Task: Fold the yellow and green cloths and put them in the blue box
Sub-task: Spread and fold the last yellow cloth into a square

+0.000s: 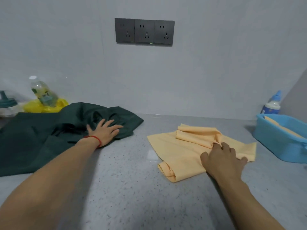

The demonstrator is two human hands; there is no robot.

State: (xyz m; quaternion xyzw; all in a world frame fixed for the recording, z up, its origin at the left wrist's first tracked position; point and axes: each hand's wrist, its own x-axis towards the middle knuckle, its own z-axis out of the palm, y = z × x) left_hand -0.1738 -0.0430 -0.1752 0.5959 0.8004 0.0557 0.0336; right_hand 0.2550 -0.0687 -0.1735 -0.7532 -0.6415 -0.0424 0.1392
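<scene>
We work at a grey speckled countertop (126, 188) that runs back to a pale grey wall (216, 72); on that wall, above the counter, sits a dark triple socket panel (144, 31).

Taking the blue box (280, 138) as our landmark: it stands at the counter's right edge, and a pale yellow cloth piece already lies inside it. Just behind the box, against the wall, stands a white bottle with a blue cap (272, 103). Left of the box, near but apart from it, the yellow cloth (186, 151) lies partly folded and rumpled. Our right hand (222, 160) rests on it, fingertips pinching a raised fold.

Far left of the box, the green cloth (49, 138) sprawls unfolded, its right part bunched. Our left hand (104, 130) lies flat on that bunched part, fingers spread and straight; a red string circles the wrist.

Beyond the green cloth, far from the box, a clear plastic bottle (43, 92) leans on a yellow bag (44, 106), and a teal-lidded jar (7, 105) stands at the left frame edge.
</scene>
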